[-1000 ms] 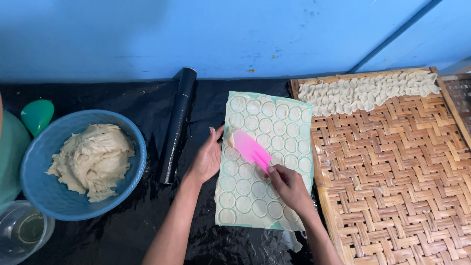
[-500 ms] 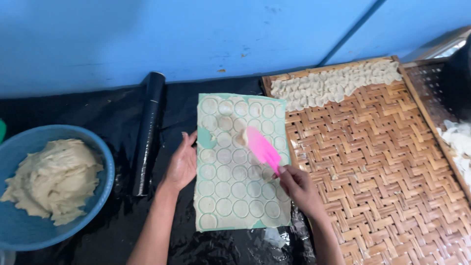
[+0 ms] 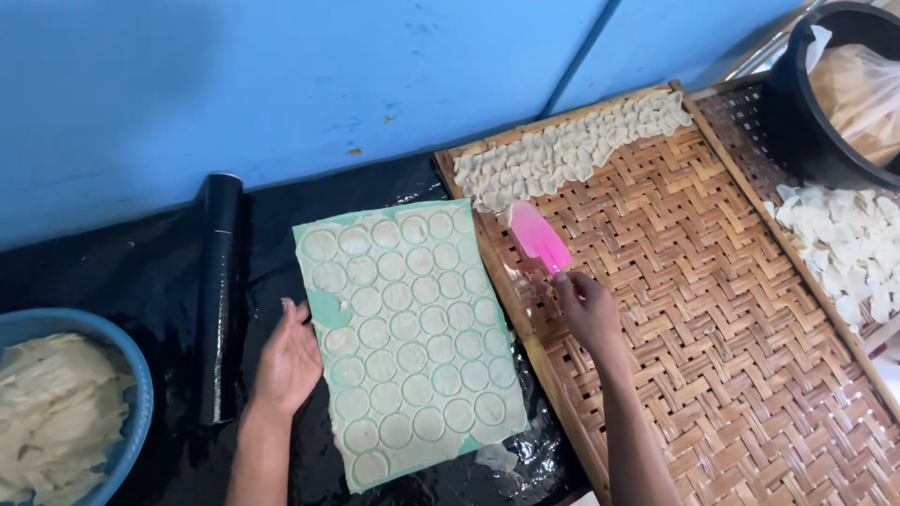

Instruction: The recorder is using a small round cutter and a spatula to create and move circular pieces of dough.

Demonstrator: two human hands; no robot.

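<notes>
Our right hand (image 3: 589, 309) has its grip closed on the clear handle of the pink scraper (image 3: 539, 238), fingers pinched together around it, and the blade points up and away from us, toward the far end of the woven bamboo tray (image 3: 712, 309). The blade's long axis runs on a slant, from the hand near the tray's left rim up to the row of small dough pieces (image 3: 572, 145) along the tray's far edge. The blade tip sits just short of that row, near it, and we cannot tell whether it touches the weave.

Over to our left hand (image 3: 289, 361): the grip is apart, palm flat and fingers spread, resting against the left edge of the green mat (image 3: 412, 337). That mat lies on the black-covered bench (image 3: 169, 281), and its sheet of dough is stamped all over with round discs.

So here is the relation that counts. The stamped mat lies to the left of the scraper hand, just beside the tray's wooden rim, with its long side running toward us and away. The scraper hand is over the tray, and the left hand is the one on the mat.

Further out, a black roller (image 3: 220, 290) lies beside the mat's left side, and a blue bowl (image 3: 141, 412) of dough sits at the bench's near-left corner.
</notes>
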